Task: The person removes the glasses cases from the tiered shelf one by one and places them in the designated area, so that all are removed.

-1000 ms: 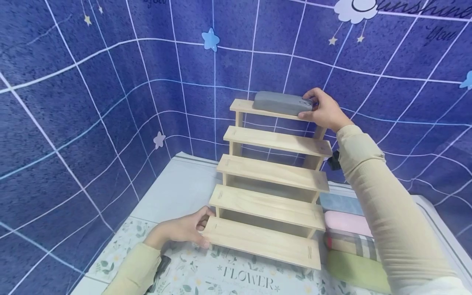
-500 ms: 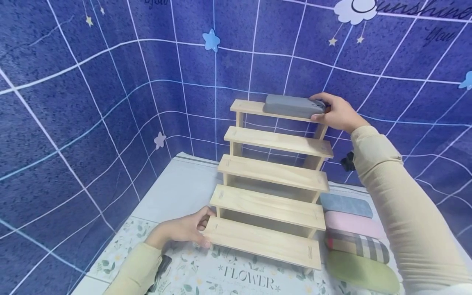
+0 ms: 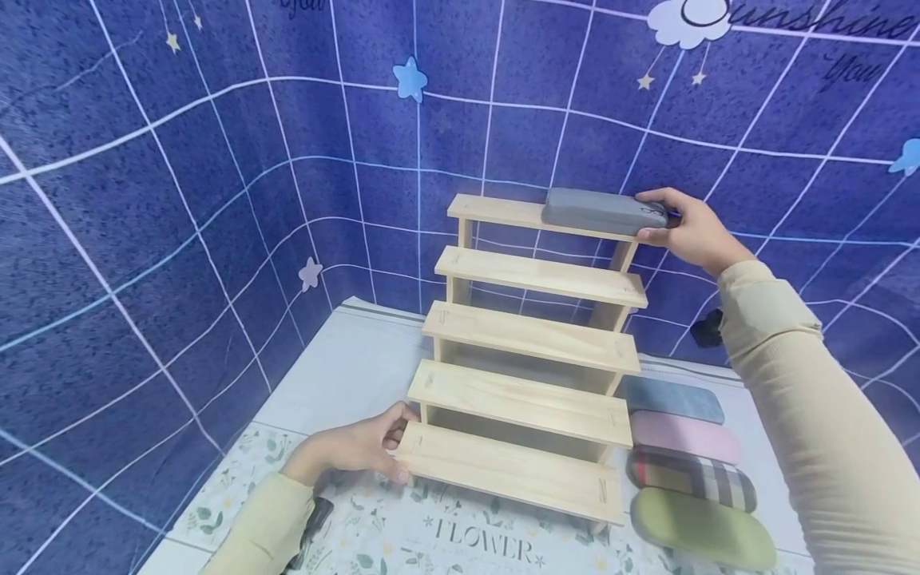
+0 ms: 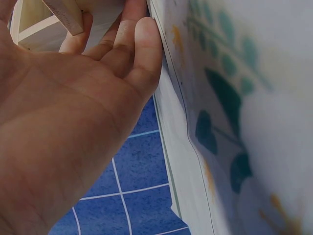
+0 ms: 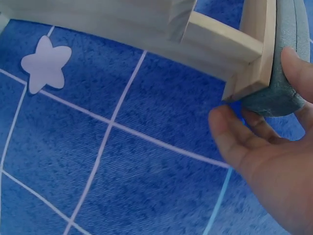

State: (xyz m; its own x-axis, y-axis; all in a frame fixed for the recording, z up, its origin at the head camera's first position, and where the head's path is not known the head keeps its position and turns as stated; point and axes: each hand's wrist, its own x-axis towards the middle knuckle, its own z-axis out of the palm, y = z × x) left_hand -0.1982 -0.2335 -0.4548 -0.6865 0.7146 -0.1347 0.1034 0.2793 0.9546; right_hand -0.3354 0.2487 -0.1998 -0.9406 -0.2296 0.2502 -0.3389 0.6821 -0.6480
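My right hand (image 3: 693, 228) grips the right end of a grey glasses case (image 3: 600, 212), which lies along the top shelf of a light wooden stepped rack (image 3: 532, 275). The case's right end sticks out past the shelf's end. In the right wrist view, the thumb presses one side of the glasses case (image 5: 281, 95) while the other fingers curl beneath its end. Low on the left, my left hand (image 3: 352, 447) holds the left end of the rack's bottom shelf, thumb at the front edge. The left wrist view has its fingers around the board end (image 4: 66, 17).
Right of the rack lie a blue case (image 3: 676, 399), a pink case (image 3: 686, 437), a plaid case (image 3: 693, 479) and a green case (image 3: 704, 529) in a column. A flower-printed cloth (image 3: 359, 531) covers the front of the table. Blue gridded fabric (image 3: 216, 200) hangs behind and at left.
My right hand has slid the grey glasses case rightward along the top shelf, until its end passes the shelf's end. The left hand and the rack have stayed in place.
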